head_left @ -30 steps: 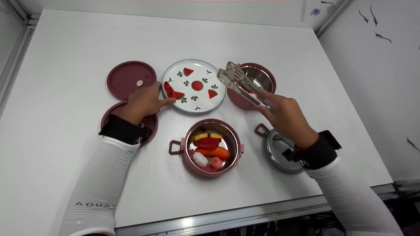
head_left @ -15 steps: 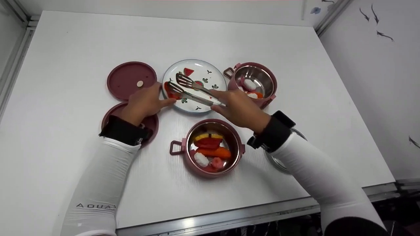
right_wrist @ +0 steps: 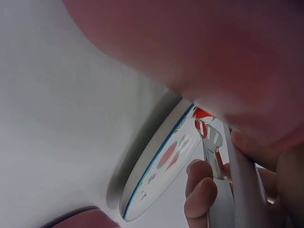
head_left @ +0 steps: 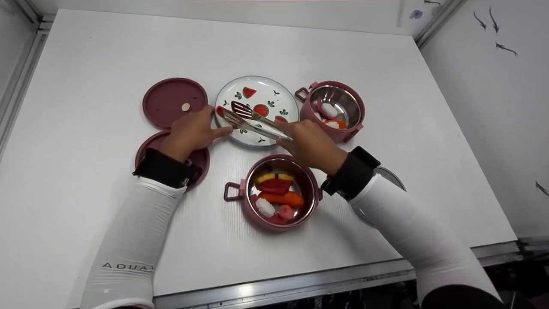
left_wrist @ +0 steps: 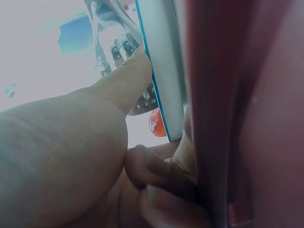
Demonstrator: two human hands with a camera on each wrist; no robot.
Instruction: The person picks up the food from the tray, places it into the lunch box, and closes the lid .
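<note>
My left hand (head_left: 191,131) grips the left rim of a white plate (head_left: 253,81) printed with watermelon slices, thumb over the edge and fingers below it in the left wrist view. My right hand (head_left: 312,143) holds metal serving tongs (head_left: 261,124) with slotted heads. The tong heads lie low over the plate's left side, one of them overlapping a red food piece (head_left: 220,110). More of this red piece (right_wrist: 203,113) shows by the tong heads in the right wrist view. Whether the tongs pinch it I cannot tell.
A pink steel-lined pot (head_left: 247,219) with several toy food pieces stands in front of the plate. A second such pot (head_left: 332,135) holds food pieces at the right. Two maroon lids (head_left: 167,101) lie at left; a round lid (head_left: 392,177) lies partly under the right forearm.
My right hand has carried the tongs leftward from near the right pot to over the plate's left side, onto the red piece. The left hand keeps its place at the rim.
</note>
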